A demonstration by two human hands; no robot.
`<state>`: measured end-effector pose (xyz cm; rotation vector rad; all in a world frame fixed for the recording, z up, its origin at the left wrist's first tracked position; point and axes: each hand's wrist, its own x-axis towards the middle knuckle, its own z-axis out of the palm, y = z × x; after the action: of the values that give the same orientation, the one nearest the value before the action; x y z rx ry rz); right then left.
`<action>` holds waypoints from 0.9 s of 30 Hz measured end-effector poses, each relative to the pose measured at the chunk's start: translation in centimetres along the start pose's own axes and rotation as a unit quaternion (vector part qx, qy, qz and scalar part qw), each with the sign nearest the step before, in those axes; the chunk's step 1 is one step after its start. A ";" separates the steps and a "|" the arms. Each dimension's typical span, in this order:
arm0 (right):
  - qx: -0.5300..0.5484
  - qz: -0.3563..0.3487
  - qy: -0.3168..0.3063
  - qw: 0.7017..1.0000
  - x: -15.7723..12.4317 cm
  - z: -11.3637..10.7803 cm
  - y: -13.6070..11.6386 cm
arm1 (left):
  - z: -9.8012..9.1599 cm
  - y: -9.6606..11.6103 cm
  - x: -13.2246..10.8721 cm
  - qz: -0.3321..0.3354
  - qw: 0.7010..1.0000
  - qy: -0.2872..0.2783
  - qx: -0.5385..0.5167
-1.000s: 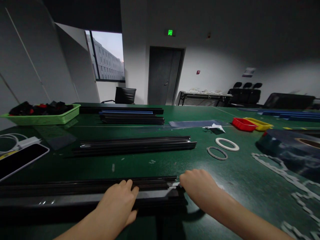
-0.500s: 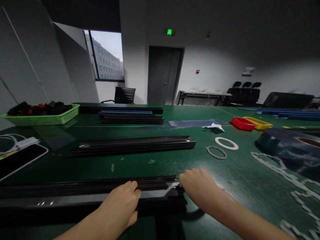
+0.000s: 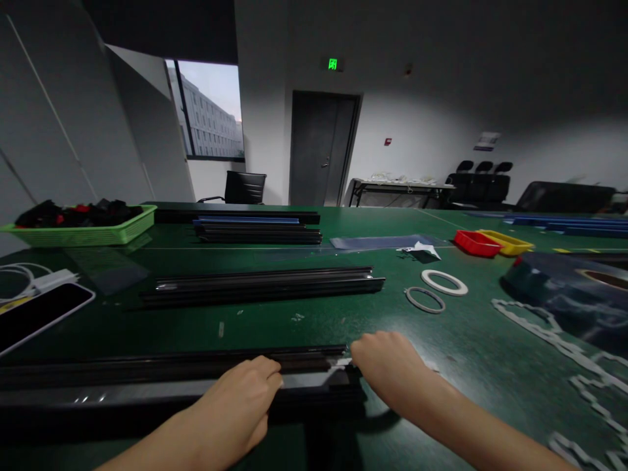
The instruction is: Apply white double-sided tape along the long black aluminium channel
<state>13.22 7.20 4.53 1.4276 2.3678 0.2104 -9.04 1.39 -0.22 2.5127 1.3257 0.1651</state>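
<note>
A long black profile strip [image 3: 147, 391] with a grey, shiny face lies across the near part of the green table, beside thinner dark strips [image 3: 122, 367]. Over its right half is my left hand [image 3: 245, 399], fingers bent together on the strip and thumb low on the near side. My right hand [image 3: 387, 360] is closed at the strip's right end, knuckles up. A small white piece [image 3: 342, 362] shows right beside its fingertips; what the fingers hold is hidden.
Further back lie a bundle of black profiles [image 3: 265, 286] and another stack [image 3: 260, 234]. Two rings [image 3: 426, 299], a large dark roll [image 3: 564, 294] and a pale chain-like strip [image 3: 549, 333] are on the right. A phone [image 3: 44, 314] and a green basket [image 3: 93, 234] stand left.
My left hand has slid slightly to the right along the strip. My right hand stays almost where it was at the strip's end.
</note>
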 end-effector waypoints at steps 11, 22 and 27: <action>0.002 0.002 -0.009 1.000 0.1 0.1 -0.1 | -0.5 -0.4 0.0 0.040 0.999 -0.027 -0.020; 0.005 -0.001 -0.005 1.000 0.2 0.3 0.2 | -0.2 0.5 1.1 -0.010 0.999 -0.007 -0.042; 0.005 -0.002 -0.006 1.000 -0.1 0.0 0.3 | -0.5 1.0 0.9 -0.043 0.998 -0.015 -0.033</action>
<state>13.45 7.26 4.67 1.4260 2.3657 0.1882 -7.83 1.71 0.56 2.3895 1.3890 0.1490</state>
